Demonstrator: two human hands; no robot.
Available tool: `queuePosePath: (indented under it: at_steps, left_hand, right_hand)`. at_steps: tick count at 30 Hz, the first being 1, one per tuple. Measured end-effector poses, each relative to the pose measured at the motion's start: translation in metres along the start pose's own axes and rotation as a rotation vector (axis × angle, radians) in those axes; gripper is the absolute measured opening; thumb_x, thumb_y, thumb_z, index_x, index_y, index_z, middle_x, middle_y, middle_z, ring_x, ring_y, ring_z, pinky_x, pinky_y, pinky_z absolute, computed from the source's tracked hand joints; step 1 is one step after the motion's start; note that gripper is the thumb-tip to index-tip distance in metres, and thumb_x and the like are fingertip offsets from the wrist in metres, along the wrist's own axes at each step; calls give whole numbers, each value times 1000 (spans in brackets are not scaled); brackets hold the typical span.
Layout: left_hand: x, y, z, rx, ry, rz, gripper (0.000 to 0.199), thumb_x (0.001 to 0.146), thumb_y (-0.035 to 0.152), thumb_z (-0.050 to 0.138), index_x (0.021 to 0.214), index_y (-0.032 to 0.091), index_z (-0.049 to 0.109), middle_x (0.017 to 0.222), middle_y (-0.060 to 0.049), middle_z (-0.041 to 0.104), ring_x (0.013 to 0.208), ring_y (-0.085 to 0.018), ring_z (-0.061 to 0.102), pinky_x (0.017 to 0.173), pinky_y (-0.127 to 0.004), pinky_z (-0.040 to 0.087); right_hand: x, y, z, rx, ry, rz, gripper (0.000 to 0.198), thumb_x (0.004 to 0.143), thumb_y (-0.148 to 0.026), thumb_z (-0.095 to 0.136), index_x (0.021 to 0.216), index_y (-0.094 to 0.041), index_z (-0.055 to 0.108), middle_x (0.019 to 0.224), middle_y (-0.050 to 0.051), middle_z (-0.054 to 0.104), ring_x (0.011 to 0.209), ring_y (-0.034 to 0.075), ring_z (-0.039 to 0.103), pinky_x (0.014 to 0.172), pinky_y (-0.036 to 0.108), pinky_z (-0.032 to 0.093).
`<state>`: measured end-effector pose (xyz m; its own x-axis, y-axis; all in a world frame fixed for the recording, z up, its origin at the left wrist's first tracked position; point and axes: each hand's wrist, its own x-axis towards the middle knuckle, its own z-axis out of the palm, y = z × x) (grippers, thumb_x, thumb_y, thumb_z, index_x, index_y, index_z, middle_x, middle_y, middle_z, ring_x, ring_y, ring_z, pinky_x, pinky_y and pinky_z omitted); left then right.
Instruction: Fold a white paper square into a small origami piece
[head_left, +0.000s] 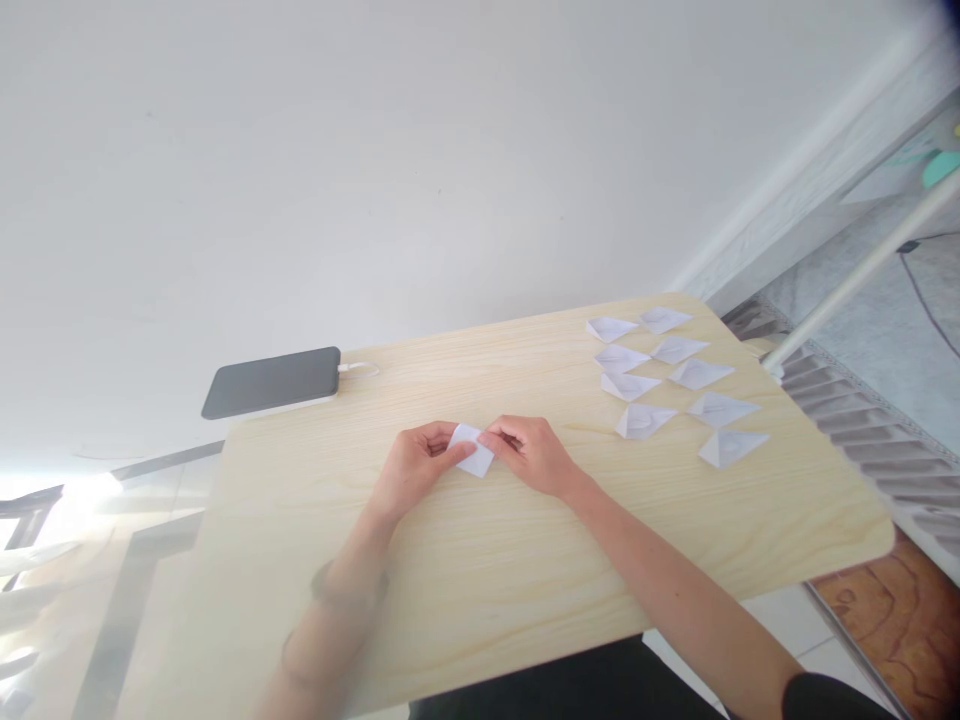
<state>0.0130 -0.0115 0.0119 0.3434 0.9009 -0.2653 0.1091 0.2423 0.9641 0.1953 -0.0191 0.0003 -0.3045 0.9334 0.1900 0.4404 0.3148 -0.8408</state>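
Note:
A small white folded paper (474,456) is held over the middle of the table, roughly square and turned on a corner. My left hand (421,462) pinches its left side, thumb laid across the front. At its right corner my right hand (531,452) pinches the paper between thumb and fingers. The fingertips behind the paper are hidden. Off to the right lie several folded white paper pieces (630,386), kite-shaped with pointed ends, set out in two slanting columns.
The light wood table (495,580) stands against a white wall (390,180). A dark phone-like device (274,383) with a white cable (361,369) rests at the back left edge. Beyond the right edge runs a white pole (862,270).

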Motion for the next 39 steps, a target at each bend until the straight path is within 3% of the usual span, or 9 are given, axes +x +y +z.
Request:
queuePosePath:
  at_steps: [6,11,16,24,28,32,39]
  left_hand:
    - [-1,1,-3,-11,0,-48,30,69,33,69,91,14,64,85,-7,71,76,-20,65,69,-29,51]
    - [-1,0,-4,-10,59,-41,33,69,34,68,97,15,65,89,-7,70,83,-22,65,77,-31,51]
    - [-1,-1,-6,-18,4,-28,35,71,35,67,99,15,65,92,-8,70,88,-24,64,82,-37,49]
    - [-2,-3,-3,-36,15,1,27,72,32,66,90,12,68,82,-6,71,72,-18,64,67,-26,51]
    - [-1,-3,1,-46,70,5,28,73,32,65,91,12,67,85,-7,71,76,-18,64,68,-26,50]
    - [-2,-3,2,-66,36,45,27,74,31,64,95,14,65,92,-7,69,82,-18,62,74,-26,47]
    - [-3,-3,-1,18,88,56,23,78,35,59,82,14,67,73,-1,66,66,-12,56,60,-20,41]
  right_hand:
    - [1,-3,2,26,0,4,32,86,-33,43,58,-17,47,53,-4,42,48,7,36,47,21,28]
    - [1,0,3,69,40,61,29,84,-36,45,64,-17,51,56,-3,49,49,8,40,48,20,32]
    - [0,1,2,95,83,94,28,83,-38,48,67,-17,54,59,-2,55,51,8,44,50,20,34]
    - [3,2,-1,-52,54,31,38,85,-37,44,53,-17,41,50,-4,38,48,7,33,48,22,26]
    - [4,2,-3,-57,40,-1,37,87,-35,42,55,-17,40,52,-4,38,50,7,34,50,23,26]
    - [2,1,-2,-10,2,-17,36,87,-34,42,56,-17,39,53,-4,37,50,7,34,50,22,26]
    - [0,-1,-1,12,-66,-67,35,86,-33,43,56,-17,38,54,-4,36,51,7,34,51,22,27]
